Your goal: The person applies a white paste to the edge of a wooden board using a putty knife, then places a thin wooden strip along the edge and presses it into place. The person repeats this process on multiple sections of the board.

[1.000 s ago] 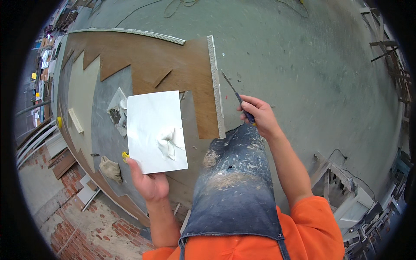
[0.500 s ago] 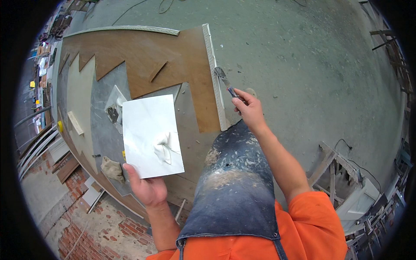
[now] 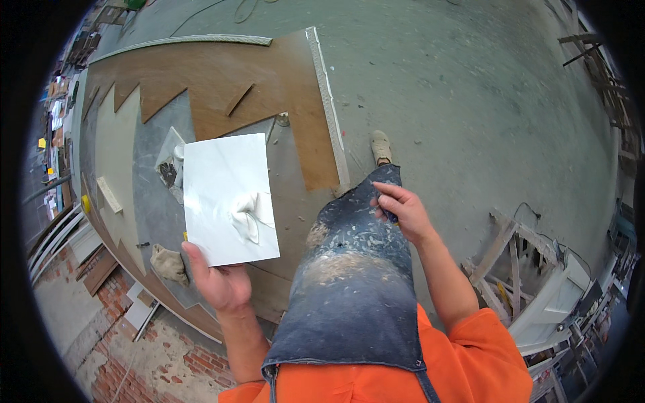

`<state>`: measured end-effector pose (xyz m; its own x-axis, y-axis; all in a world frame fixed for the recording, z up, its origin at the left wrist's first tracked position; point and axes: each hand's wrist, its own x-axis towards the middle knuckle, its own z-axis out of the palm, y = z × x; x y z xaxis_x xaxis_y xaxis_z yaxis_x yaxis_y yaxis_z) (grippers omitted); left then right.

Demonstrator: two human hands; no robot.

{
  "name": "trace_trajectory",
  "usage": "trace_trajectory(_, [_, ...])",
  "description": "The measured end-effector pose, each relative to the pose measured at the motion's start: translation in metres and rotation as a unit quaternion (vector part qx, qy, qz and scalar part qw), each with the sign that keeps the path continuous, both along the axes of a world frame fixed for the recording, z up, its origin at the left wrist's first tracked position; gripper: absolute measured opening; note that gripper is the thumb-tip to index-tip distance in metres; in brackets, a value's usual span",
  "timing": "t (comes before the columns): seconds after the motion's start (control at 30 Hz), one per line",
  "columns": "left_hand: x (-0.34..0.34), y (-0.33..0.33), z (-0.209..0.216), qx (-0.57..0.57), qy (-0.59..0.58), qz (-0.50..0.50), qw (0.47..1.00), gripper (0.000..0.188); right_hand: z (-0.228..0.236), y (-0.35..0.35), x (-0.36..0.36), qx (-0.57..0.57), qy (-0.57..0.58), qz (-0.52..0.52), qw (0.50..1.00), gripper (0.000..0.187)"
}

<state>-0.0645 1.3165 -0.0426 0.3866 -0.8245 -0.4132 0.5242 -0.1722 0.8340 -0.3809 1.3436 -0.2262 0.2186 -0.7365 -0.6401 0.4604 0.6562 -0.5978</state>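
My left hand (image 3: 218,279) grips a white rectangular board (image 3: 215,174) by its lower edge. On the board sits a small lump of white paste (image 3: 245,216), smeared at its edge. In front of the apron (image 3: 363,235), my right hand (image 3: 402,211) is closed round the dark handle of a putty knife (image 3: 390,215); its blade cannot be made out. To the left of that hand lies a big brown panel (image 3: 255,74) with stepped, zigzag inner edges. White strips with a rough surface run along its far edge and its right edge (image 3: 324,97).
A loose brown offcut (image 3: 240,99), a pale strip (image 3: 109,195), a crumpled cloth (image 3: 169,264) and a paste-stained scrap (image 3: 170,166) lie on the work surface. My shoe (image 3: 380,146) stands on the grey-green floor. A wooden frame (image 3: 500,258) stands to the right, a brick wall (image 3: 181,349) at lower left.
My right hand has drawn the putty knife back from the panel's white right edge toward the apron. The board with paste has shifted slightly left and up in view. My shoe now shows.
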Motion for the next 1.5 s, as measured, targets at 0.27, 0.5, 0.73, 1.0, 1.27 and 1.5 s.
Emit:
trace_trajectory(0.27, [0.002,0.009,-0.002,0.009,0.001,-0.005,1.000,0.064,-0.016,0.014,0.030,-0.005,0.033,-0.066,0.997,0.044])
trace_trajectory(0.5, [-0.002,0.013,0.000,0.033,-0.024,0.009,0.999,0.064,-0.040,0.037,0.043,-0.032,0.118,-0.069,0.990,0.047])
trace_trajectory(0.73, [-0.001,0.013,-0.004,0.014,0.003,-0.032,0.999,0.062,-0.063,0.074,0.041,-0.070,0.196,-0.096,0.973,0.045])
trace_trajectory(1.0, [0.004,0.008,-0.008,0.013,0.031,-0.068,0.997,0.059,0.003,0.067,0.017,0.013,0.187,-0.126,0.974,0.041])
trace_trajectory(1.27, [-0.008,-0.006,-0.001,0.025,0.024,-0.094,0.995,0.056,0.158,0.004,0.008,-0.332,0.302,0.119,0.886,0.033])
trace_trajectory(1.5, [-0.014,-0.007,-0.001,-0.004,-0.014,-0.120,0.993,0.060,0.164,-0.001,0.014,-0.352,0.368,0.149,0.848,0.031])
